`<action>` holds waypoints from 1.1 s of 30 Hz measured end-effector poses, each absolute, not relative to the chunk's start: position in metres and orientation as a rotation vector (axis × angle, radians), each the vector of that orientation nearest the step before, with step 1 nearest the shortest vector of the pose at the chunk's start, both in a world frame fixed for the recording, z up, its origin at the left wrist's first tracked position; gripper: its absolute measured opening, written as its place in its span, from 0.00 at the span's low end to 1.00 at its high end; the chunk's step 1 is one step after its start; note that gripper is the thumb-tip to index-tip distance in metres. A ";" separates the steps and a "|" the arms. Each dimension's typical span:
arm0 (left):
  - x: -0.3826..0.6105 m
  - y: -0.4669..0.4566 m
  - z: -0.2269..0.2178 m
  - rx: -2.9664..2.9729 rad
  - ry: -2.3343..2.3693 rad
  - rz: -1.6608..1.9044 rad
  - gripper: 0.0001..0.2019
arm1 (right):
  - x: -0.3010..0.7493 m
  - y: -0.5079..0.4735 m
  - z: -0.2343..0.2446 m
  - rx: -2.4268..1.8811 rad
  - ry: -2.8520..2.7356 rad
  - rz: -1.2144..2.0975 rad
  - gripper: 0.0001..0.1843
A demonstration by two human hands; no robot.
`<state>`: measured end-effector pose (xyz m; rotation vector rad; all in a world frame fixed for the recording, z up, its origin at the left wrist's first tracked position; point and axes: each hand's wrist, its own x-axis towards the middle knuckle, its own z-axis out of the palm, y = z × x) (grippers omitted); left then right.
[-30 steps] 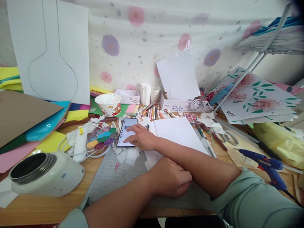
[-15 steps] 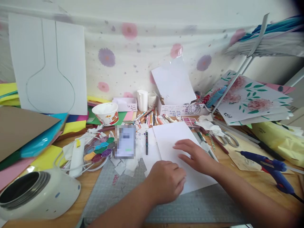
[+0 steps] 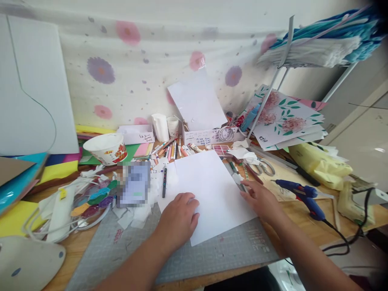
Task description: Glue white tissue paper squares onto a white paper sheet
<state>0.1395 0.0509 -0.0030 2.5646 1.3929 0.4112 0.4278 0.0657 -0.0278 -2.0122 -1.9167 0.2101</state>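
A blank white sheet of paper [image 3: 209, 190] lies on the grey cutting mat [image 3: 212, 254]. My left hand [image 3: 178, 220] rests on the sheet's lower left part, fingers loosely curled and pressing down. My right hand [image 3: 262, 200] lies at the sheet's right edge, fingers stretched toward a grey craft knife [image 3: 238, 182] beside the paper. A phone [image 3: 133, 184] lies left of the sheet, with a black pen [image 3: 164, 182] between them.
A blue glue gun [image 3: 303, 194] with its cable lies at the right, scissors [image 3: 262, 165] behind it. Pens, cups and a white box [image 3: 209, 135] crowd the back. A paint palette [image 3: 91, 200], a bowl [image 3: 106, 148] and coloured paper stacks fill the left.
My right hand left the phone, crossed over the white sheet and now sits at its right edge. My left hand slid onto the sheet. The view swung to the right.
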 end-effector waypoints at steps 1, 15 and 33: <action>0.140 0.051 -0.003 2.561 1.418 0.409 0.10 | 0.426 0.067 -0.028 -1.999 -1.942 0.188 0.23; 0.136 0.057 -0.012 2.375 1.558 0.485 0.14 | 0.409 0.086 -0.025 -1.985 -2.046 0.193 0.24; 0.141 0.073 -0.015 1.039 1.279 1.421 0.29 | 0.404 0.077 -0.031 -1.785 -1.669 0.582 0.20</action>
